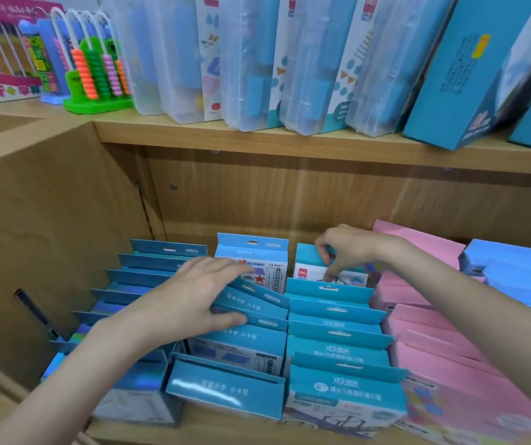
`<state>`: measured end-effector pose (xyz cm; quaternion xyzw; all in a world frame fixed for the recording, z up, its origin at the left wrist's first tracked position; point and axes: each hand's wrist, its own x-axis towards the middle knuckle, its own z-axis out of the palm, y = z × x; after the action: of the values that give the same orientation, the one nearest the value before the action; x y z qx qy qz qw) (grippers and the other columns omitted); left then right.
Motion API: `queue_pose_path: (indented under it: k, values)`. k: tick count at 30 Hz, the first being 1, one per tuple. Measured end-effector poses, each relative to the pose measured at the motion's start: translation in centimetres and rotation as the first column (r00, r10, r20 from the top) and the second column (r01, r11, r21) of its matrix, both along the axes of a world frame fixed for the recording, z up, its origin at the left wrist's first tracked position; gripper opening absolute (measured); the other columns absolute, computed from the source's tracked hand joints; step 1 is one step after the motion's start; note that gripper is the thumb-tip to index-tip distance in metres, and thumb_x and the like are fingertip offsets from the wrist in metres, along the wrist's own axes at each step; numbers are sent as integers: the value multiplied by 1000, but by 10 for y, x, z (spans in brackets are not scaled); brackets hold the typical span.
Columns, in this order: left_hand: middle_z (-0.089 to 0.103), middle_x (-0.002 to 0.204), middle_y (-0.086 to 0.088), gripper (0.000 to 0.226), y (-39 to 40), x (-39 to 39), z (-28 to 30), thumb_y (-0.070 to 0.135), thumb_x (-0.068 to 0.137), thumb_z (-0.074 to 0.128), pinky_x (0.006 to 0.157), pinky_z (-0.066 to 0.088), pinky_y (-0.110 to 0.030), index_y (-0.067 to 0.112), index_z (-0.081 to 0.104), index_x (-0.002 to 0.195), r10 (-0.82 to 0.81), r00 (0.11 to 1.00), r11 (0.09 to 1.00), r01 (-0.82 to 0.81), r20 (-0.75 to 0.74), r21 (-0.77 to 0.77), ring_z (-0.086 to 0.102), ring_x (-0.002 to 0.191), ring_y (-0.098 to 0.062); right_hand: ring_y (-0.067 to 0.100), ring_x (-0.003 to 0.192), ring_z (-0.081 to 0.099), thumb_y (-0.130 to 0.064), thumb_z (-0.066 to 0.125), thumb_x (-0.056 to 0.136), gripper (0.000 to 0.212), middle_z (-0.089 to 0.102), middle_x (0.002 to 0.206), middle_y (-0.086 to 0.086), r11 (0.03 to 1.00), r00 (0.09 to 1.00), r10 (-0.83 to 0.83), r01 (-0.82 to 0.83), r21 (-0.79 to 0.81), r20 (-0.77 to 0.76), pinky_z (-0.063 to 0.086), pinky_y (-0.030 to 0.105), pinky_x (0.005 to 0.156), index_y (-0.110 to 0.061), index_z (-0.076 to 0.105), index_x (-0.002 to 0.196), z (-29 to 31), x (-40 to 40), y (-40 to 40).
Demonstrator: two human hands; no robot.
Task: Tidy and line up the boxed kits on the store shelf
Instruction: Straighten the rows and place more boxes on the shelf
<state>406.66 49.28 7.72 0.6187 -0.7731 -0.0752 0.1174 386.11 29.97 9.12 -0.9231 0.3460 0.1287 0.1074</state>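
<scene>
Rows of blue boxed kits stand in files on the lower wooden shelf (pixel 193 427). My left hand (pixel 193 300) lies flat with straight fingers across the tops of the middle row of blue kits (pixel 251 308), pressing them. At the back of the right-hand teal row (pixel 338 335), my right hand (pixel 346 248) pinches the top flap of a white and teal kit (pixel 305 256). A light blue kit (pixel 252 252) stands upright behind my left fingers. One teal box (pixel 225 391) at the front of the middle row leans forward.
Pink boxes (pixel 434 342) fill the shelf to the right, with light blue boxes (pixel 514 268) beyond. The upper shelf (pixel 257 138) carries clear plastic cases (pixel 248 59), teal boxes (pixel 469 75) and a green abacus (pixel 97 75). A wooden side panel (pixel 42 220) closes the left.
</scene>
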Motion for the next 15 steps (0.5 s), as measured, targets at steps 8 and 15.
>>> queue_pose_path:
  k: [8, 15]
  values:
    - [52, 87, 29, 17, 17, 30, 3, 36, 77, 71, 96, 31, -31, 38, 62, 92, -16, 1000, 986, 17, 6, -168, 48, 86, 5, 15, 79, 50, -31, 73, 75, 29, 55, 74, -6, 986, 998, 68, -67, -149, 0, 42, 33, 69, -24, 47, 63, 14, -10, 20]
    - [58, 92, 24, 19, 30, 32, -7, 24, 84, 66, 100, 22, -29, 33, 67, 101, 67, 996, 975, -80, -65, -208, 49, 93, -2, 5, 72, 60, -44, 68, 77, 26, 65, 77, -9, 984, 920, 164, -176, 2, 355, 47, 19, 69, -20, 65, 85, 32, 29, 75]
